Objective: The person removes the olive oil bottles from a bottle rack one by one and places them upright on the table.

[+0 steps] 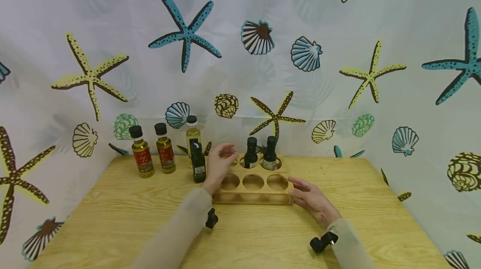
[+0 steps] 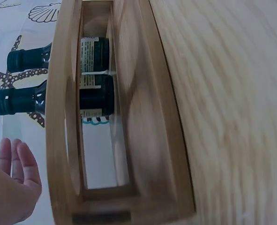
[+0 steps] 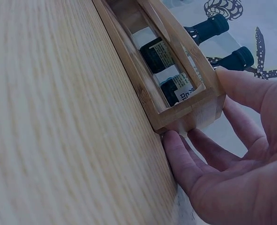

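Note:
A two-tier wooden bottle rack (image 1: pixel 252 199) with round holes stands on the table. Two dark bottles with black caps, one (image 1: pixel 250 154) in the middle hole and one (image 1: pixel 269 154) in the right hole, fill part of its back row. Reaching over the rack's left end, my left hand (image 1: pixel 221 164) is beside the back left hole, its fingers loosely bent around nothing. My right hand (image 1: pixel 313 198) holds the rack's right end, with its digits spread across the end corners in the right wrist view. The front row's holes have no bottles.
Left of the rack stand a small dark bottle (image 1: pixel 198 166), a clear bottle of yellow oil (image 1: pixel 193 137) and two red-labelled oil bottles, one (image 1: pixel 142 156) farther left and one (image 1: pixel 165 152) beside it. A curtain (image 1: pixel 240 72) printed with shells and starfish hangs behind the table (image 1: pixel 240 235).

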Demonstrator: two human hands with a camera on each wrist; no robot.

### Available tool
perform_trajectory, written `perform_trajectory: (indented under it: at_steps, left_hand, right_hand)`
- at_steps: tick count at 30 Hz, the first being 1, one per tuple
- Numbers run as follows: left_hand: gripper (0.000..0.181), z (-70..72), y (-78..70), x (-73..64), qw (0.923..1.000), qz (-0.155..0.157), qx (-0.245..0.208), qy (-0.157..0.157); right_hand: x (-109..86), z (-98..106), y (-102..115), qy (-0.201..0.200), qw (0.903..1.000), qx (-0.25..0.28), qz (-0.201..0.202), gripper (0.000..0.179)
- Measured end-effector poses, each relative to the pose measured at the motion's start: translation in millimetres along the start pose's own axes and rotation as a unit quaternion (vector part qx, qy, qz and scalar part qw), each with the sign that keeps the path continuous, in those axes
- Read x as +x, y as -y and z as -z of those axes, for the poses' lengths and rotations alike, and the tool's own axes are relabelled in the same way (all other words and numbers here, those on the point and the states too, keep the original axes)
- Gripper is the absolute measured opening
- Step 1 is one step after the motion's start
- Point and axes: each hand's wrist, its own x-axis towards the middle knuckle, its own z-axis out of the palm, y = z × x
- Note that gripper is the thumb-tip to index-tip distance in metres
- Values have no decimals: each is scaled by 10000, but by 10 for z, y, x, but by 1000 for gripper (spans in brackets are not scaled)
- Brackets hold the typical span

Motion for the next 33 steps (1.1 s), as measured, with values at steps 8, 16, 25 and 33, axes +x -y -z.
perform_trajectory:
  at_steps: [8, 16, 25, 33]
  left_hand:
    - [34, -220, 166, 93, 9980, 506, -111, -372]
    - [42, -338, 146, 108, 9939, 1076, -157, -177]
    - [53, -472, 196, 123, 9914, 1276, -239, 134]
    - [55, -515, 210, 148, 9923, 1144, -72, 470]
  right_hand:
    - [4, 4, -13, -25, 10000, 3, 26, 55]
    - [7, 8, -14, -4, 10000, -14, 13, 55]
    - [27, 10, -24, -75, 10000, 37, 5, 55]
    - [33, 12, -32, -27, 10000, 38, 20, 55]
